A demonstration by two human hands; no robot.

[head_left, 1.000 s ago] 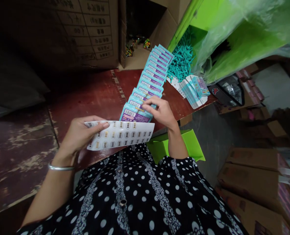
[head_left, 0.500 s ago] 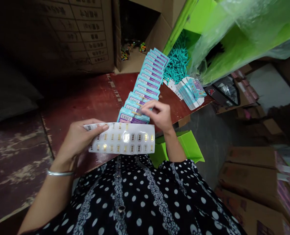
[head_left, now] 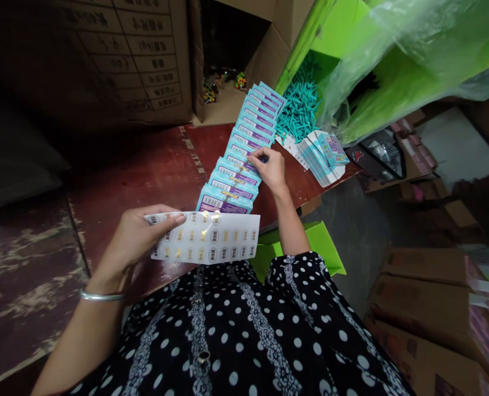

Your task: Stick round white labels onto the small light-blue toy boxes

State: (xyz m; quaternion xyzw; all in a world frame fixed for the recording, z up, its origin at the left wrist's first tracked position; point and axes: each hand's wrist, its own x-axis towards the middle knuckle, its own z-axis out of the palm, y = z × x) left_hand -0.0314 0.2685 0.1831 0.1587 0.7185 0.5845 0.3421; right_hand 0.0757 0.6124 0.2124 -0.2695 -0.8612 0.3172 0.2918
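Sheet (head_left: pixel 236 242) of stickers (head_left: pixel 214 235) in left hand (head_left: pixel 141 234), pinched at its left end, thumb on top, above the near edge of the table (head_left: pixel 141 170). Right hand (head_left: pixel 270 168) at the row of boxes (head_left: pixel 244 142), thumb and forefinger bent close together; too small to tell whether meeting or pinching anything. Sheet probably light, thin, bendy, a little slick: best held by one end, clear of stickers.

Boxes (head_left: pixel 250 133) on the table (head_left: pixel 132 170) — sticker sheet (head_left: pixel 205 237) before them, cartons (head_left: pixel 319 158) right.
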